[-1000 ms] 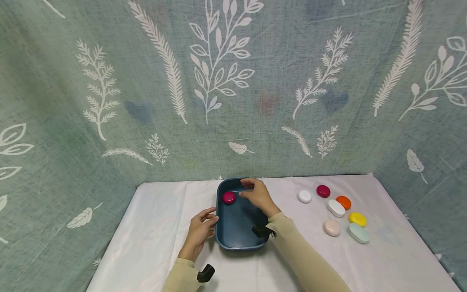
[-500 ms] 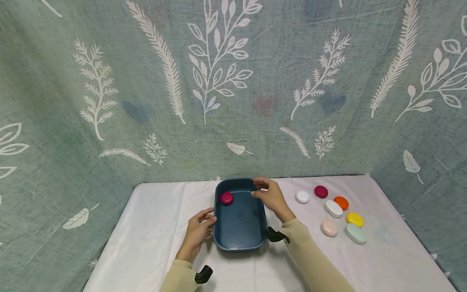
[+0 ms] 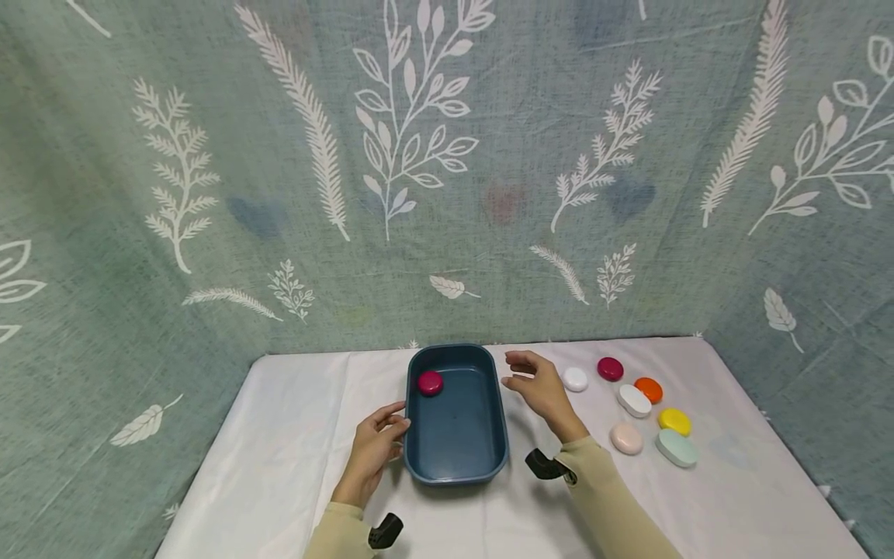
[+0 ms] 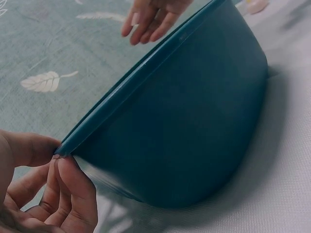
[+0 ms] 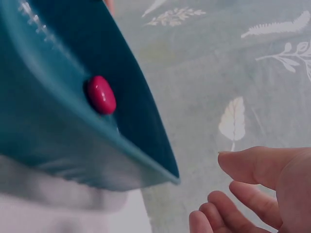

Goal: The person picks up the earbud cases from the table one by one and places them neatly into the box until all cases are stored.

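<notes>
A deep blue rectangular tray [image 3: 455,466] with rounded corners stands on the white cloth. My left hand [image 3: 369,450] pinches its left rim between thumb and fingers, as the left wrist view shows. One glossy crimson round piece, like a small soap [image 3: 430,383], lies inside near the far left corner; it shows in the right wrist view too. Just right of the tray, apart from it, my right hand [image 3: 543,390] hovers with loosely bent fingers and nothing in them. Closest to that hand is a white round piece [image 3: 575,379] on the cloth.
Several smooth pieces lie on the right: crimson [image 3: 611,369], orange [image 3: 649,390], white oval [image 3: 634,401], yellow [image 3: 674,421], pale pink [image 3: 626,438] and pale green [image 3: 676,448]. A leaf-patterned curtain [image 3: 447,194] rises behind the table and along its sides.
My right hand has moved right, from over the tray to beyond its right rim. The left hand stays at the left rim. The crimson piece in the tray stays put.
</notes>
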The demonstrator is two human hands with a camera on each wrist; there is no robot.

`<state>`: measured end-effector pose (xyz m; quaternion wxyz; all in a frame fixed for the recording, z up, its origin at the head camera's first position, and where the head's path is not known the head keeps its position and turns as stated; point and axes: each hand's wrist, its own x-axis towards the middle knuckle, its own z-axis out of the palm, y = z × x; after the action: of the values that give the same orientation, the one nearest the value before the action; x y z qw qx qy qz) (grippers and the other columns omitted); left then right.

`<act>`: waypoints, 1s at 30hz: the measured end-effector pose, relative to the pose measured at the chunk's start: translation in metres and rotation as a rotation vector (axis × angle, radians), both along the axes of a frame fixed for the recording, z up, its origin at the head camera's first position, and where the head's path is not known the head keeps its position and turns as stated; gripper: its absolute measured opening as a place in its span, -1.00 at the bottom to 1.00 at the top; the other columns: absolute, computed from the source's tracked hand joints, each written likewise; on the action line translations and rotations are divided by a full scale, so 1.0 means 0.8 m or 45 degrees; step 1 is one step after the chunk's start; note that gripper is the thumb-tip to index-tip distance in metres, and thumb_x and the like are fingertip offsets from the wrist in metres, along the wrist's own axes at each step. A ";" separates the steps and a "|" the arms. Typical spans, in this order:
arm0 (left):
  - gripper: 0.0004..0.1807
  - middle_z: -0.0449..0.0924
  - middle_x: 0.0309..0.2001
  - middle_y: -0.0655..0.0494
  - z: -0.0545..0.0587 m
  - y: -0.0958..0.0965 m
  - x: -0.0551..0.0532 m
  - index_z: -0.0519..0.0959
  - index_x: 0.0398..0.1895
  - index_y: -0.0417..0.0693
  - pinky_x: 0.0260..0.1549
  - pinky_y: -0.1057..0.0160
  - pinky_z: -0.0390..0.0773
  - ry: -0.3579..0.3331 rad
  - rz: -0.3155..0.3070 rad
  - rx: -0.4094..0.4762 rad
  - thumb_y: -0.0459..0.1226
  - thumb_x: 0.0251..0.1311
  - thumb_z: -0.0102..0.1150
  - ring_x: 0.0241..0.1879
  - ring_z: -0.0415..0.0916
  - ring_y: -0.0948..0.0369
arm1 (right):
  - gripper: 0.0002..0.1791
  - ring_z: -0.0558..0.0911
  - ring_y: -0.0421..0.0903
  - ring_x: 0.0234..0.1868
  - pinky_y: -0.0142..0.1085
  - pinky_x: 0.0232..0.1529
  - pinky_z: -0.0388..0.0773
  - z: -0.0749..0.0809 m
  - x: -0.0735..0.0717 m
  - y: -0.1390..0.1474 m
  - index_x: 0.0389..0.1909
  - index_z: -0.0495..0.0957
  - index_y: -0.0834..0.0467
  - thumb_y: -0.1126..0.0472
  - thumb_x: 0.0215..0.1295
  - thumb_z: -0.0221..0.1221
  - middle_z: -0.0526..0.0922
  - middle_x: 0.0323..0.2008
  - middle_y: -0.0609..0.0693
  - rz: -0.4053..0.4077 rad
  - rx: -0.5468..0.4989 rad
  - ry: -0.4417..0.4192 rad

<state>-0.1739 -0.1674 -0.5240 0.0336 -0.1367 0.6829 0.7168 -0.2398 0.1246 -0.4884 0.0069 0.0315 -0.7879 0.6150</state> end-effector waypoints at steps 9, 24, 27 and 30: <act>-0.53 0.53 -0.23 0.13 -0.003 0.001 -0.001 0.52 0.35 -0.36 -0.53 0.39 0.53 -0.003 0.000 0.005 -0.46 0.39 0.22 -0.43 0.51 0.30 | -0.52 0.54 0.33 0.31 0.06 0.35 0.51 -0.013 0.012 0.031 0.27 0.56 0.39 0.45 0.33 0.32 0.58 0.26 0.39 -0.031 0.021 -0.026; -0.51 0.53 -0.23 0.15 -0.002 0.000 -0.001 0.48 0.39 -0.37 -0.54 0.39 0.52 -0.032 0.006 0.005 -0.45 0.42 0.21 -0.44 0.51 0.31 | -0.49 0.57 0.28 0.31 -0.10 0.31 0.57 -0.028 0.033 0.076 0.31 0.53 0.40 0.48 0.34 0.31 0.58 0.28 0.37 -0.115 0.095 -0.052; -0.51 0.53 -0.23 0.16 -0.002 -0.001 -0.002 0.47 0.39 -0.38 -0.54 0.39 0.53 -0.029 0.002 0.009 -0.45 0.43 0.20 -0.44 0.50 0.32 | -0.49 0.57 0.29 0.30 -0.14 0.30 0.58 -0.028 0.038 0.085 0.31 0.53 0.41 0.49 0.34 0.31 0.58 0.28 0.37 -0.129 0.101 -0.039; -0.51 0.53 -0.23 0.16 -0.002 -0.001 -0.003 0.47 0.39 -0.38 -0.54 0.39 0.53 -0.028 0.002 0.012 -0.45 0.42 0.21 -0.43 0.50 0.32 | -0.48 0.57 0.29 0.29 -0.21 0.27 0.59 -0.028 0.043 0.093 0.31 0.52 0.42 0.50 0.33 0.32 0.58 0.28 0.38 -0.141 0.113 -0.036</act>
<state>-0.1761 -0.1682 -0.5259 0.0413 -0.1448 0.6789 0.7186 -0.2055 0.1993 -0.5108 0.0283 -0.0208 -0.8150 0.5784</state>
